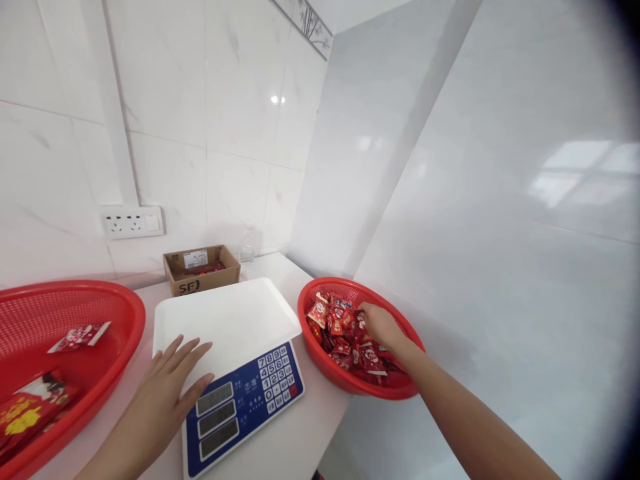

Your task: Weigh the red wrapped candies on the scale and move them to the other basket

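My right hand reaches into a red plastic basket on the right, its fingers curled down among small red candy packets; whatever the fingertips hold is hidden. Beside the basket stands a scale with a bare white tray and a blue keypad and display panel. My left hand is over the scale's left front corner, fingers spread, holding nothing.
A larger red basket at the left holds a few red packets. Behind the scale sits an open cardboard box, with a clear bottle near the wall. A socket panel is on the tiled wall.
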{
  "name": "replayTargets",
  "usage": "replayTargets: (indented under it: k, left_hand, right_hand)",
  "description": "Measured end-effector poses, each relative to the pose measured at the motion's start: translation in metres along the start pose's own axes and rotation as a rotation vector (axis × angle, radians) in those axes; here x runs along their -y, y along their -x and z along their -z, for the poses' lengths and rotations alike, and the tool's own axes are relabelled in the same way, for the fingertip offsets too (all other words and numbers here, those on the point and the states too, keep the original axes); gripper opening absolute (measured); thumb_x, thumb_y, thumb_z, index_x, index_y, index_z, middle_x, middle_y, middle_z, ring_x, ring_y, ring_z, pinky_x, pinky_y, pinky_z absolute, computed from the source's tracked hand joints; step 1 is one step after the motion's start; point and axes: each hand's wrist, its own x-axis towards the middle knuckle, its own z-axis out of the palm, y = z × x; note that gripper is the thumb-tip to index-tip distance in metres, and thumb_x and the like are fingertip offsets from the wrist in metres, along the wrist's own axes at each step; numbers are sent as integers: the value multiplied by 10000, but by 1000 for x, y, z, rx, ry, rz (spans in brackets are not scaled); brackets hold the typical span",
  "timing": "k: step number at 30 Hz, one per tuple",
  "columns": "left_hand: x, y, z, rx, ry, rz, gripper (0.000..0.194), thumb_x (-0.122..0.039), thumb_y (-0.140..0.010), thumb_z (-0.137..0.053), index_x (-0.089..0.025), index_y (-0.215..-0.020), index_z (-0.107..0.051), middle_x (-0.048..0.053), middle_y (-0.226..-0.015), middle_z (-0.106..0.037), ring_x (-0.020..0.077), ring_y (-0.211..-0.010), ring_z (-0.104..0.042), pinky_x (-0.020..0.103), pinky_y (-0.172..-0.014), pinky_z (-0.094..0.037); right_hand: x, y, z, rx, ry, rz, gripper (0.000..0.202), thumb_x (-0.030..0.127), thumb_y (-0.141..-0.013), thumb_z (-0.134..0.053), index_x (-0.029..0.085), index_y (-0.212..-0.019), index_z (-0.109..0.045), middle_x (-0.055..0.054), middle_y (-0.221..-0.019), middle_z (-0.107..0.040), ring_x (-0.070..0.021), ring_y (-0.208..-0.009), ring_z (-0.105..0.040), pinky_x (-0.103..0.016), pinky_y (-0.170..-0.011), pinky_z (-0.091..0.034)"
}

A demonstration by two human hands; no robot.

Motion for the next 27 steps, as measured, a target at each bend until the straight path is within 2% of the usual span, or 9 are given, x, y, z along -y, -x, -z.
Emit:
replayTargets:
  k: [6, 11, 16, 19, 22, 24, 27]
  left_hand:
    - [-2, 1, 1, -24, 6, -12, 472, -487, -817, -417, -242, -1184, -584, 55, -1284, -554, 323, -1287, -354, 555, -997, -347]
    - [-1, 2, 0, -49, 9, -11, 469, -500, -819, -419, -258, -1187, -579, 39, -1285, -556, 307, -1292, -353, 532, -1011, -342]
    - [-2, 3, 1, -58, 14, -26, 463, -509, -826, -416, -256, -1176, -586, 48, -1277, -563, 318, -1285, -362, 553, -1000, -346]
    - [-2, 3, 1, -57, 12, -31, 457, -498, -829, -421, -258, -1184, -580, 48, -1282, -558, 316, -1286, -359, 547, -1000, -351]
    - [-3, 4, 0, -51, 7, -39, 449, -483, -831, -429, -256, -1189, -577, 53, -1288, -553, 317, -1290, -351, 547, -999, -353]
    - [-4, 4, 0, -42, 5, -48, 455, -483, -834, -425, -247, -1192, -576, 61, -1288, -552, 323, -1288, -353, 552, -997, -351]
    - [-5, 4, -1, -38, 7, -66, 454, -484, -834, -426, -245, -1190, -576, 58, -1281, -558, 326, -1282, -359, 552, -996, -353]
  right_hand:
    - [-5, -6, 5, -62, -14, -32, 292, 177, -874, -328, 160, -1006, -588, -95, -973, -672, -192, -875, -602, -255, -709, -378]
    - [3, -6, 5, -50, -21, -23, 318, 213, -898, -295, 170, -1046, -572, -102, -1021, -661, -195, -916, -601, -258, -719, -378]
    - [11, -8, -5, 53, -15, 28, 301, 266, -902, -325, 188, -1059, -570, -107, -974, -677, -225, -897, -615, -285, -696, -382]
    - [15, -12, -18, 170, -15, 77, 252, 345, -844, -477, 184, -991, -604, -92, -946, -686, -222, -868, -624, -276, -693, -392]
    - [18, -17, -30, 249, -15, 105, 325, 408, -765, -583, 166, -981, -608, -90, -935, -682, -220, -839, -623, -273, -679, -400]
    - [19, -18, -33, 273, -18, 117, 330, 416, -748, -595, 163, -961, -607, -82, -890, -680, -213, -798, -619, -272, -656, -397]
    - [20, -18, -30, 285, -42, 145, 232, 357, -726, -616, 178, -873, -612, -59, -841, -676, -197, -748, -607, -264, -631, -390]
